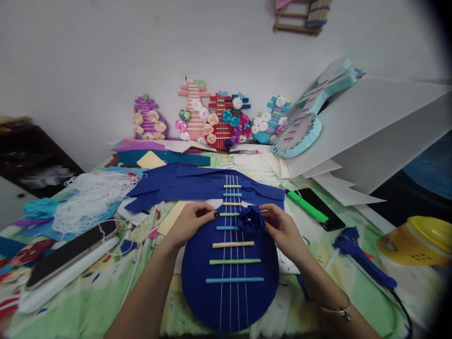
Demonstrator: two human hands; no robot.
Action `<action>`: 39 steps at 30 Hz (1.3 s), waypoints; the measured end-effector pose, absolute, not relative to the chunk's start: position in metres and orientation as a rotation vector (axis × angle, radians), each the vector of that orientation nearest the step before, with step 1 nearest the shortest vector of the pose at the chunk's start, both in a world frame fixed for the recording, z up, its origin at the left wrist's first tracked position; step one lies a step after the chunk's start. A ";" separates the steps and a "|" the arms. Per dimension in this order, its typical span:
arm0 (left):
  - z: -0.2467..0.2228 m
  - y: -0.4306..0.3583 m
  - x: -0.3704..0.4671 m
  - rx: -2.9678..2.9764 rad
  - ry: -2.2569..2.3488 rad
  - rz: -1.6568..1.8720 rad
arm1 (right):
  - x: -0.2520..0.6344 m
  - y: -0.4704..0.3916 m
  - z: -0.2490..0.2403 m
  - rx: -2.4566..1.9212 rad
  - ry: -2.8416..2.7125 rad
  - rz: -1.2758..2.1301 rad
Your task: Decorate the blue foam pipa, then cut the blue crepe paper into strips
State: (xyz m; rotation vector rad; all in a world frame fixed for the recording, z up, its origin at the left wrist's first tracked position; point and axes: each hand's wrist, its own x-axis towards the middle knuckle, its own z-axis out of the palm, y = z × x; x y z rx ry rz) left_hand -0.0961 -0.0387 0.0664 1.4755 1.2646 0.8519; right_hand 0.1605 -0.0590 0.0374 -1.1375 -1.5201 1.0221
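Observation:
A dark blue lute-shaped craft piece lies on the table, with white strings running lengthwise and green, blue and yellow sticks across it. At the right side of its neck, my right hand is closed on a dark blue paper flower, thumb and fingers at the flower's edge. My left hand rests at the left side of the neck, fingers pressed together near the end of a green stick. Whether those fingers pinch anything is hidden.
Blue paper spreads behind the piece. White cord and a phone lie left. On the right are a green knife, a blue glue gun and a yellow container. Decorated lutes stand behind.

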 end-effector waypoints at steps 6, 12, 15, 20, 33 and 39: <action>0.079 -0.058 -0.097 1.468 1.209 1.150 | 0.158 -0.083 0.086 -0.970 -1.543 0.627; 0.087 -0.057 -0.098 1.458 1.191 1.178 | 0.153 -0.086 0.126 -0.898 -2.013 0.217; 0.089 -0.060 -0.097 1.475 1.236 1.200 | 0.148 -0.080 0.126 -0.976 -2.073 0.165; 0.092 -0.064 -0.097 1.519 1.268 1.217 | 0.142 -0.075 0.123 -0.988 -2.060 0.146; 0.094 -0.066 -0.094 1.552 1.212 1.206 | 0.139 -0.082 0.127 -0.919 -2.047 0.091; 0.094 -0.064 -0.095 1.599 1.242 1.172 | 0.154 -0.083 0.121 -0.921 -1.940 0.359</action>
